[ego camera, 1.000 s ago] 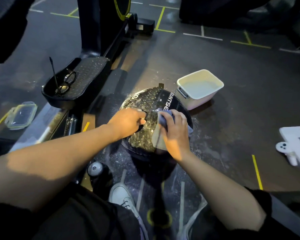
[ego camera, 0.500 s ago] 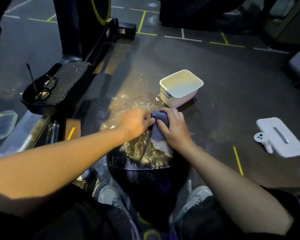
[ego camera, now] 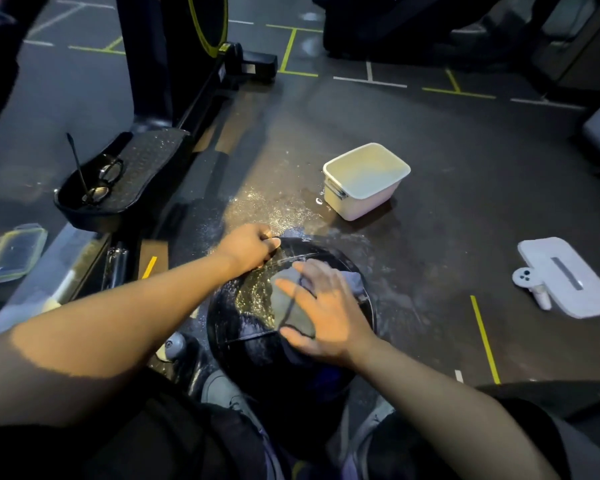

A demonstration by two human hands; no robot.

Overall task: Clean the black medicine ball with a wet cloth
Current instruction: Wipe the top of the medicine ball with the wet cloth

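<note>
left hand curled, seemingly gripping ball rim; right hand spread flat, pressing cloth beneath.

I see the medicine ball on the floor between my feet. My left hand is at its far edge, my right hand on top over the cloth. The tub sits beyond, eyeglasses on the pedal left, the lid far left.

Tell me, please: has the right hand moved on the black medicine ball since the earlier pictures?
Yes. The right hand was curled beside the left hand, on the side facing the white rectangular plastic tub; now it lies spread on the black medicine ball, farther from that tub.
</note>
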